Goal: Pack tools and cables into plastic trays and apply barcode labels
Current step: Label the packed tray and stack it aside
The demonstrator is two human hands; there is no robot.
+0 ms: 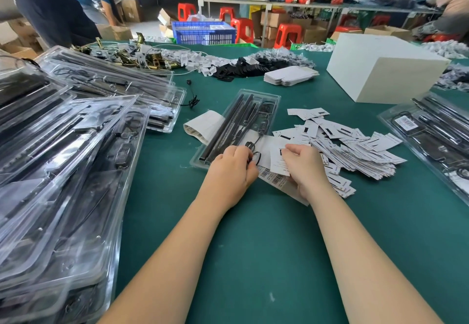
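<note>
On the green desk (253, 235), your left hand (229, 169) pinches a black cable (256, 157) at the near end of the clear tray (272, 100), while your right hand (303, 166) pinches a white card (276, 162) over barcode labels (272, 177).

One camera sits on the person's head. It looks forward and down, close over the wide green table (253, 235), and sees the room far behind.
</note>
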